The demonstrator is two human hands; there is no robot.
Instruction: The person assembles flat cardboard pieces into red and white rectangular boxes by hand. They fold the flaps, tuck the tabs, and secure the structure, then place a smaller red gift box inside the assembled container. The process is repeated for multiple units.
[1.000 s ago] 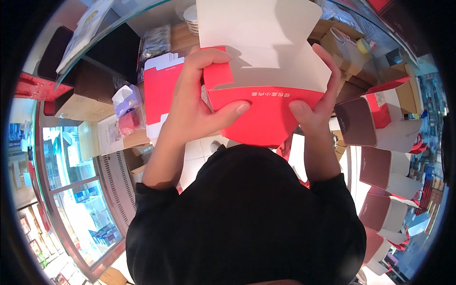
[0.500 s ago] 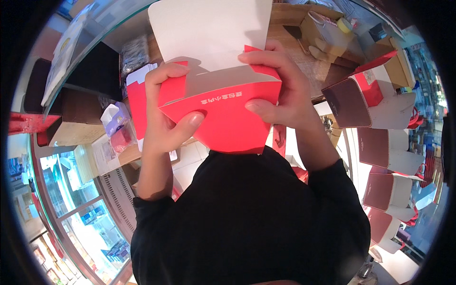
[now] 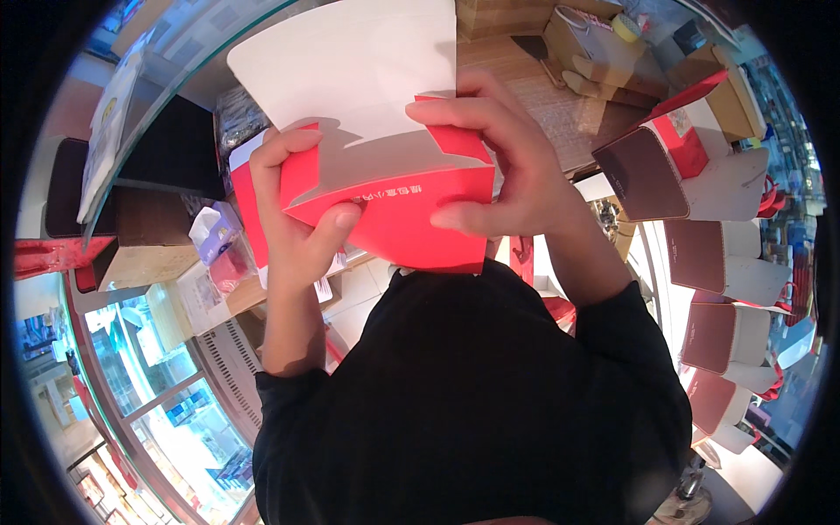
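Between my hands is a red cardboard box (image 3: 411, 223), white inside, with its large white lid flap (image 3: 359, 66) standing up at the far side. My left hand (image 3: 297, 210) grips the left end, its thumb on the near red wall and its fingers over a folded-in side flap (image 3: 302, 164). At the right end my right hand (image 3: 507, 162) grips likewise, thumb on the near wall and fingers on the other side flap (image 3: 455, 142). White printing runs along the near wall's upper edge. The box's interior is only partly visible.
Left of the box lie flat red-and-white card pieces (image 3: 248, 197) and a purple tissue pack (image 3: 214, 232). An open cardboard carton (image 3: 604, 52) sits on the wooden table (image 3: 560, 109) at the far right. Several brown-and-white boxes (image 3: 643, 175) line the right side. A glass-fronted cabinet (image 3: 166, 367) stands lower left.
Both hands have shifted a little to the left with the box. The box has tilted slightly, and its lid flap leans further left. Both grips stay on the side ends.
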